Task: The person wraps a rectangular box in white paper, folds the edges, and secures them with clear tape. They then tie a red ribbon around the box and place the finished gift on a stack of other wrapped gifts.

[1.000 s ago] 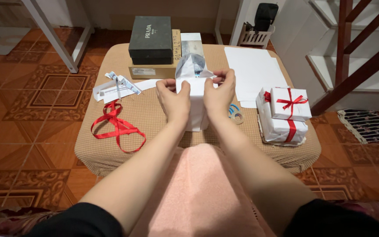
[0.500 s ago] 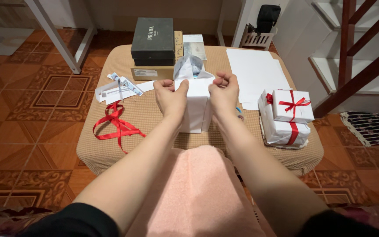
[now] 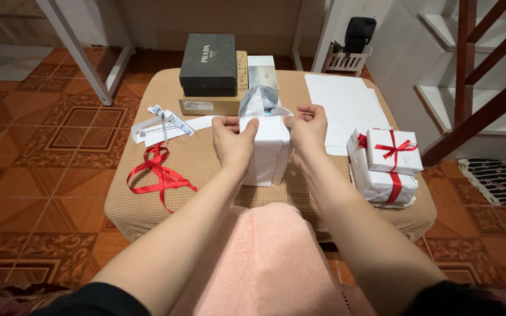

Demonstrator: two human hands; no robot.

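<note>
White paper box (image 3: pixel 269 153) is pinched at its far end by the left hand (image 3: pixel 231 140) and right hand (image 3: pixel 307 130), fingers closed on the paper flap (image 3: pixel 263 104).

even warm indoor light, soft shadows, no glare; sharp centre, wide-angle bending at edges.

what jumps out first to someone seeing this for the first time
Both hands meet at the middle of the padded tan table: the left hand and right hand pinch the paper flaps at the far end of a box half wrapped in white paper. To the right sit two wrapped gifts with red ribbon, stacked. A loose red ribbon lies to the left.
</note>
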